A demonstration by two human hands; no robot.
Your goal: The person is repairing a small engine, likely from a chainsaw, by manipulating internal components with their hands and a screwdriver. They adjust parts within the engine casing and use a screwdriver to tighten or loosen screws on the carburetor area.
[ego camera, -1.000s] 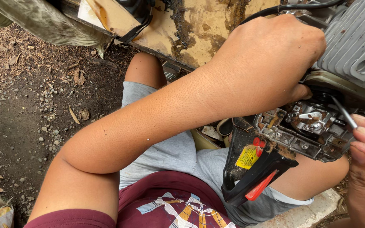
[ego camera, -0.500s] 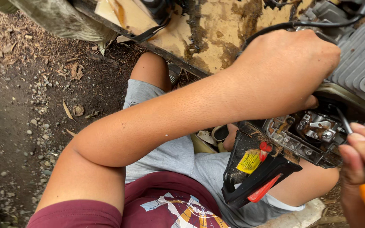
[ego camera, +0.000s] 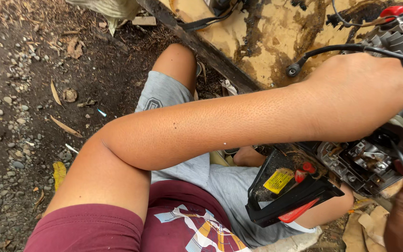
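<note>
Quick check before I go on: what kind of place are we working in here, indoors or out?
Most likely outdoors, a makeshift repair spot on bare ground. The dirt is strewn with gravel and dry leaves, the person sits low beside a grimy yellow panel, and the left hand rests on a small engine with its cover off.

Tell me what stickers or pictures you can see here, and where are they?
Yellow sticker: a tilted rectangle with dark print, on the black handle of the machine, near small red knobs.
Shirt picture: pale blue, white and orange design on the maroon shirt, bottom middle.
Shorts patch: small dark emblem on the grey shorts.
</note>
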